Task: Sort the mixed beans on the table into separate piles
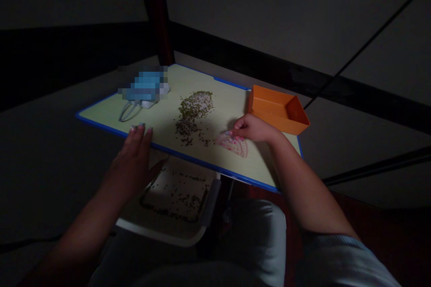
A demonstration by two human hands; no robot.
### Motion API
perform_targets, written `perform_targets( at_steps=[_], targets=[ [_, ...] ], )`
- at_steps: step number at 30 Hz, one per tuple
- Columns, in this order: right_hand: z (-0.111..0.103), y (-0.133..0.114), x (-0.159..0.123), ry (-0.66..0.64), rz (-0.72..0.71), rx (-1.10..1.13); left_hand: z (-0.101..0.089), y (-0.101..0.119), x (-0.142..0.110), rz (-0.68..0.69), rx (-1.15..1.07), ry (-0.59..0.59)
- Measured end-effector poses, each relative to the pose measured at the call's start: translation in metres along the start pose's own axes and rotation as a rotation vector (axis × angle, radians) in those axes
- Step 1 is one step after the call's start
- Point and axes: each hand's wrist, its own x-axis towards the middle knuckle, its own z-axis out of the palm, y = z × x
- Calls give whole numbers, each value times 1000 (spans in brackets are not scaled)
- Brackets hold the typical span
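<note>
My right hand (247, 128) pinches a pink see-through protractor (234, 144) by its edge, low over the pale board (158, 128) with a blue rim. To the left of the protractor lie loose dark beans or seeds (186, 128), some scattered towards it. Just behind them is a heap of green and whitish grains (197, 103); their exact kind is too small to tell. My left hand (136, 148) rests with fingers stretched out on the board's near edge, holding nothing.
An orange open box (278, 107) stands at the board's right end. At the left end lies a blurred blue item (144, 86) with a pale loop. Below the near edge, a white tub (188, 237) holds scattered dark bits. Walls rise behind the board.
</note>
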Motion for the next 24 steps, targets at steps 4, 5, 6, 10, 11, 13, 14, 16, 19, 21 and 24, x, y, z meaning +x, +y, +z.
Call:
perform_targets(
  at_steps=[4,5,6,10,11,13,14,16,19,21,24],
  targets=[
    [0,-3,0,-17,-28,22,-1,0,-1,5,1,2],
    [-1,-3,-1,-18,-26,24,-1,0,-2,7,0,3],
    [-1,-3,-2,-23,-21,25,-2,0,-2,8,-1,4],
    [-3,-1,-3,-66,3,28,-1,0,-1,4,6,-1],
    [-3,0,-3,-74,7,28,-1,0,-1,5,9,0],
    [-1,1,-2,-81,12,31,-1,1,-1,5,14,3],
    [0,1,-1,-80,13,33,0,1,-1,4,15,2],
    [1,2,0,-69,13,28,0,0,-1,0,14,-3],
    [2,3,1,-35,14,-7,-1,1,-1,2,7,-7],
    [2,3,1,-17,20,-31,-1,1,-1,3,-1,1],
    [1,1,1,-7,31,-43,-1,0,-1,2,-12,5]
  ],
)
